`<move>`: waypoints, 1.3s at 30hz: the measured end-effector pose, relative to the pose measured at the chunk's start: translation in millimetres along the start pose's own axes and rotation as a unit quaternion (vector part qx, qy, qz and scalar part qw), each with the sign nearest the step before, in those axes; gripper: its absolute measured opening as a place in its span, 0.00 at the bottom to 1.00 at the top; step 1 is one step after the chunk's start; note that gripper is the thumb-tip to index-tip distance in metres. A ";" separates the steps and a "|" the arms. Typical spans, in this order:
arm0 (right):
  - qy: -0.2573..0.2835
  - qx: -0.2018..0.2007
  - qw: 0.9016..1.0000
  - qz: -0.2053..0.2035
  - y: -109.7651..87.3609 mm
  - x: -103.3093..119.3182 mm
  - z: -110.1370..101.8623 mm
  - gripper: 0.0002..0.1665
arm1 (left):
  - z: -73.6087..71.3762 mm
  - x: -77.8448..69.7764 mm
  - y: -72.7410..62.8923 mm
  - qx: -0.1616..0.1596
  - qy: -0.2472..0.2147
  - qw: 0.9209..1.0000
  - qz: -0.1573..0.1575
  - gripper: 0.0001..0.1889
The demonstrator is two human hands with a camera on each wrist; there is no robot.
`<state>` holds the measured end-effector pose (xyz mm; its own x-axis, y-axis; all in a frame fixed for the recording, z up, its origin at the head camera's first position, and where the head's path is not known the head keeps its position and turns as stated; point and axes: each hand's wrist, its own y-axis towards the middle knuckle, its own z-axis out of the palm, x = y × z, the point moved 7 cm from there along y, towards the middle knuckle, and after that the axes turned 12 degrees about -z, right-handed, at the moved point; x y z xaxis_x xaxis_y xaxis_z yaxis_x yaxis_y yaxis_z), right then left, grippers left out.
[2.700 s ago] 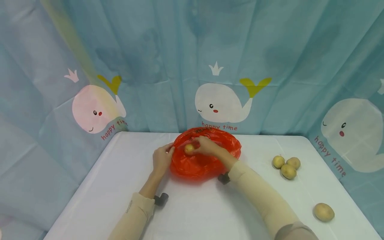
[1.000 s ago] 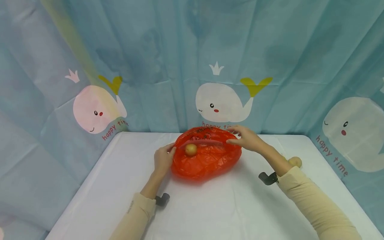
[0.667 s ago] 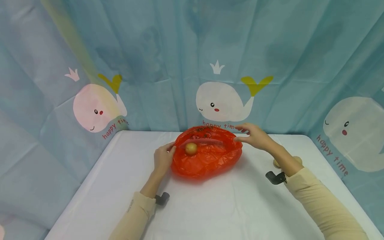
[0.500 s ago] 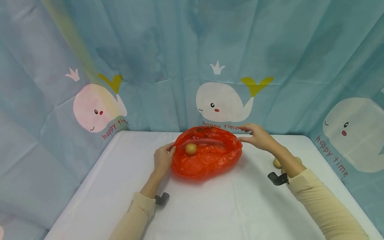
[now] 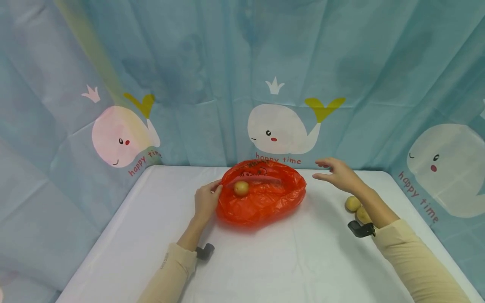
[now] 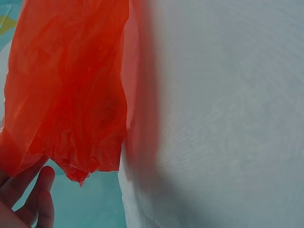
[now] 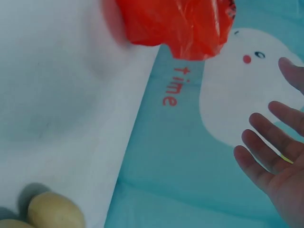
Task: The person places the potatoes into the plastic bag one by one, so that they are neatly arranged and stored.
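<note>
A red plastic bag stands on the table with its mouth spread wide. Inside it, near the left side, a potato shows. My left hand pinches the bag's left rim between thumb and fingers; in the left wrist view the fingertips are at the red plastic. To the right of the bag, my right hand hovers with its fingers spread and nothing in it. The right wrist view shows that hand apart from the bag.
Two potatoes, one farther back and one nearer, lie on the white table by my right forearm, which covers part of that spot. A light blue curtain with whale prints hangs behind the table's far edge.
Earlier my right hand held the potato inside the bag; it has let go and drawn out past the bag's right rim. The left hand has stayed on the left rim.
</note>
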<state>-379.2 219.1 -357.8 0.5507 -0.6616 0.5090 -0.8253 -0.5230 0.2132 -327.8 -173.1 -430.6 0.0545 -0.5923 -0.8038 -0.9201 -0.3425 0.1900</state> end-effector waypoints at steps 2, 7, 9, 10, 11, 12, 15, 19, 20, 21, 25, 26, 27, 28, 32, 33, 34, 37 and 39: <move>0.002 0.001 1.000 0.007 -3.7 -4.2 -0.9 0.36 | 0.5 0.6 0.4 -0.002 0.005 1.000 0.004 0.15; 0.001 0.003 1.000 0.023 -11.1 -16.0 0.3 0.36 | 0.5 1.4 1.8 -0.008 0.011 1.000 0.010 0.14; -0.004 0.003 1.000 0.027 -14.1 -21.1 1.3 0.36 | 0.3 2.1 1.8 -0.007 0.010 1.000 0.009 0.14; -0.006 0.004 1.000 0.029 -15.6 -23.7 1.6 0.36 | 0.1 2.1 1.6 -0.005 0.008 1.000 0.007 0.14; -0.008 0.005 0.999 0.031 -17.3 -26.5 2.0 0.36 | 0.2 2.3 1.4 -0.003 0.007 1.000 0.005 0.14; -0.008 0.006 0.999 0.034 -19.0 -29.7 2.7 0.36 | 0.5 2.9 1.5 -0.001 0.006 1.000 0.004 0.15; -0.007 0.018 0.999 0.050 -24.8 -39.1 6.1 0.37 | 2.6 5.3 1.4 0.005 0.006 1.000 -0.003 0.15; -0.012 0.036 0.997 0.070 -31.3 -50.6 9.7 0.38 | 3.0 6.1 1.5 0.004 0.008 1.000 -0.004 0.15; -0.016 0.038 0.997 0.072 -32.4 -52.7 9.7 0.39 | 2.7 6.0 1.5 0.003 0.006 1.000 -0.004 0.15; -0.021 0.041 0.996 0.073 -33.3 -54.6 9.7 0.39 | 2.1 5.3 1.5 0.002 0.005 1.000 -0.001 0.15; -0.046 0.052 0.995 0.074 -36.4 -61.3 8.4 0.39 | 1.2 4.0 1.5 0.001 0.003 1.000 0.002 0.15; -0.050 0.055 0.995 0.073 -37.4 -62.7 8.3 0.38 | 1.4 4.2 1.5 0.002 0.003 1.000 0.000 0.15; -0.055 0.058 0.994 0.073 -38.4 -64.3 8.3 0.38 | 1.5 4.3 1.4 0.003 0.003 1.000 -0.001 0.15; -0.058 0.061 0.994 0.071 -39.6 -66.0 8.2 0.37 | 1.5 4.4 1.3 0.004 0.003 1.000 -0.002 0.15; -0.063 0.075 0.992 0.079 -44.8 -72.1 8.5 0.36 | 1.5 4.4 1.3 0.004 0.000 1.000 -0.003 0.15; -0.062 0.079 0.991 0.084 -46.3 -73.9 8.7 0.37 | 1.4 4.2 1.3 0.004 -0.001 1.000 -0.002 0.15; -0.060 0.084 0.991 0.090 -47.7 -75.4 8.9 0.37 | 1.2 3.9 1.3 0.003 -0.002 1.000 0.000 0.15; -0.058 0.097 0.988 0.110 -52.4 -80.9 10.5 0.39 | 1.2 3.3 1.2 0.002 -0.002 1.000 0.005 0.15; -0.059 0.104 0.986 0.118 -55.7 -84.6 11.8 0.39 | 1.4 3.7 1.0 0.004 -0.002 1.000 0.004 0.15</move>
<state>-378.4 297.8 -422.6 0.3680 -0.8291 0.4210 -0.8952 -0.4383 -0.0806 -329.1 -174.7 -434.1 0.0453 -0.5916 -0.8049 -0.9233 -0.3325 0.1924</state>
